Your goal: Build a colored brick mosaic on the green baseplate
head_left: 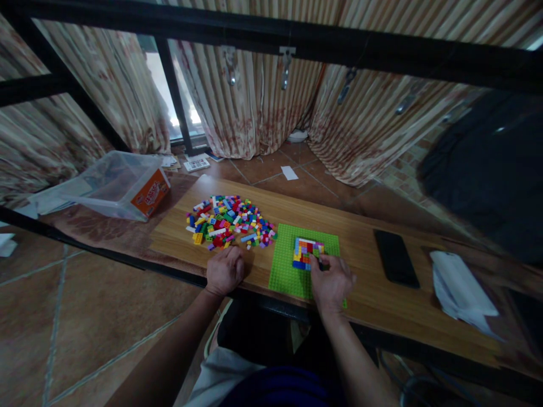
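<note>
A green baseplate (288, 271) lies on the wooden table (365, 294). A small block of coloured bricks (306, 251) is built on its upper middle. My right hand (331, 280) rests on the plate with its fingertips pinched on a small dark brick at the lower right edge of that block. A pile of loose coloured bricks (229, 221) lies to the left of the plate. My left hand (224, 270) rests on the table just below the pile, its fingers curled down; whether it holds anything is hidden.
A clear plastic tub (121, 183) with an orange label lies on its side at the far left. A black phone (396, 258) lies to the right of the plate, with a white cloth (460, 288) further right. Curtains hang behind the table.
</note>
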The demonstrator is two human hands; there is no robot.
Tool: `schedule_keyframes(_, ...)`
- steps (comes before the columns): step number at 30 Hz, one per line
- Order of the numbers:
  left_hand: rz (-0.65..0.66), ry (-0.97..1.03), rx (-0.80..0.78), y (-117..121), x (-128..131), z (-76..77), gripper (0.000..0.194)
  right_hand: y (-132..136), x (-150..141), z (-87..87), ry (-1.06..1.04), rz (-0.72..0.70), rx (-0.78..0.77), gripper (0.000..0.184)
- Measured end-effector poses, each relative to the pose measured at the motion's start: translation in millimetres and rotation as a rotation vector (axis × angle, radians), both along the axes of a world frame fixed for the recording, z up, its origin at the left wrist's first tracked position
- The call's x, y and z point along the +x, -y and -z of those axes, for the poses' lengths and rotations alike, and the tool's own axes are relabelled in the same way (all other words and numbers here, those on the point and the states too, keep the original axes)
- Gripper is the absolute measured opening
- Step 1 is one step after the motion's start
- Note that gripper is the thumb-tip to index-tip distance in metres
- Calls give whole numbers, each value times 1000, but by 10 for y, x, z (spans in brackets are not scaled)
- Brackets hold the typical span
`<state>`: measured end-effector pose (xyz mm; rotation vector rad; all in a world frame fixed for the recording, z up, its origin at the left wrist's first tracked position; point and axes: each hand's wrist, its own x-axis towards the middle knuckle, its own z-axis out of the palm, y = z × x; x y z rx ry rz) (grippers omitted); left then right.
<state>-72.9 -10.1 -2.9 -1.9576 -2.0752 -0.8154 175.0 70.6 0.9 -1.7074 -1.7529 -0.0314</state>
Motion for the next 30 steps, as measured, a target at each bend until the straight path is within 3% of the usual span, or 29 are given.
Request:
schedule_keyframes(9,-5,7,-20,-1,2,-7,19,-8,76,-70,-115,-39,-47,42)
schedule_keyframes(14,-10,8,-4,-5,-2,11,18,-152,187,-125,-216,-52,-84,50)
schedule_keyframes(19,-17,4,-17,-5,-4,26,17,-279,164,-129,-147,-30,-167,53)
schedule_keyframes(30,-24,0,-29,-8,-8,47,17,-230,61,-100,-29,45,-308,47)
